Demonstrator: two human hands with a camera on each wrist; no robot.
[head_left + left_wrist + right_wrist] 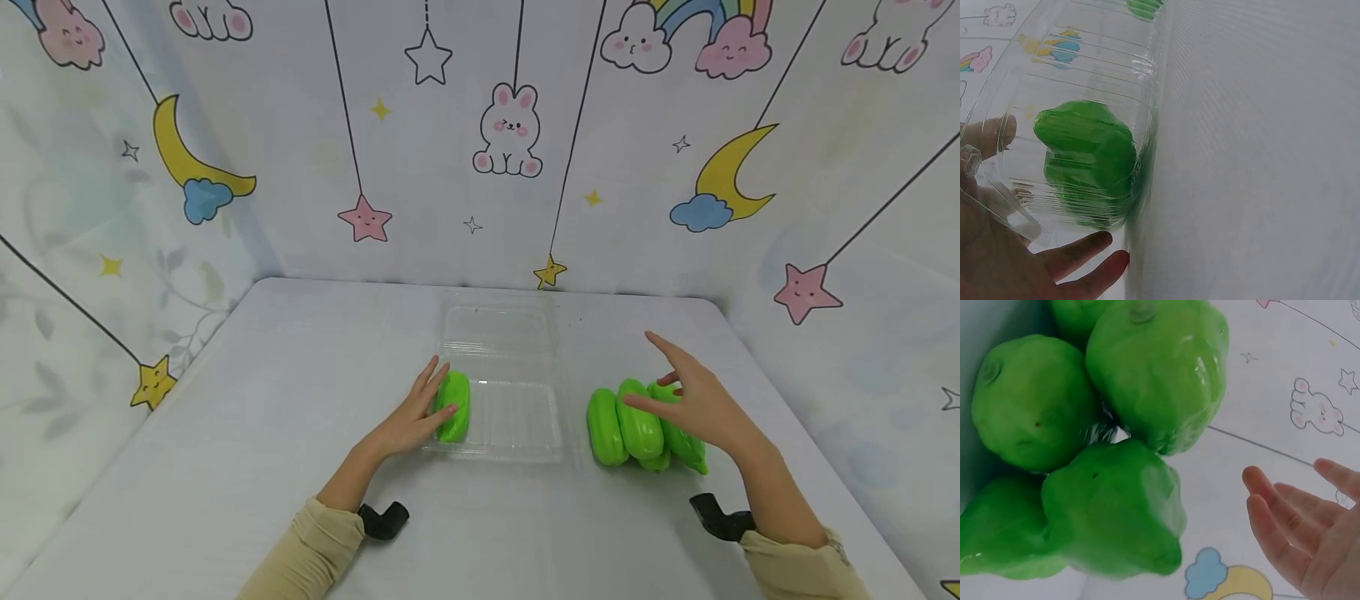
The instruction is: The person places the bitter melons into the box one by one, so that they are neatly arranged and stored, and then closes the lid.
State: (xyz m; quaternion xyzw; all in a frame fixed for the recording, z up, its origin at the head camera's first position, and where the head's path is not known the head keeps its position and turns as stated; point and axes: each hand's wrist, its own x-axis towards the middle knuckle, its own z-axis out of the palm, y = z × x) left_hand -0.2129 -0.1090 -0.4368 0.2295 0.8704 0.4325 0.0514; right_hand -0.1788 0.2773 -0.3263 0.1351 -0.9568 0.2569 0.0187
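Note:
A glossy green pepper-like piece lies lengthwise along the left side of a clear plastic clamshell box, whose lid is folded back. My left hand straddles the box's left wall, thumb inside by the green piece, fingers extended outside; the left wrist view shows the piece through the plastic. To the right of the box is a pile of several similar green pieces. Over the pile's right side is my right hand, fingers spread and nothing held. In the right wrist view these fingers are apart from the pieces.
The box's lid lies flat toward the back of the white table. A cloth wall printed with moons, stars and rabbits rises behind and at both sides. Each wrist wears a black camera mount.

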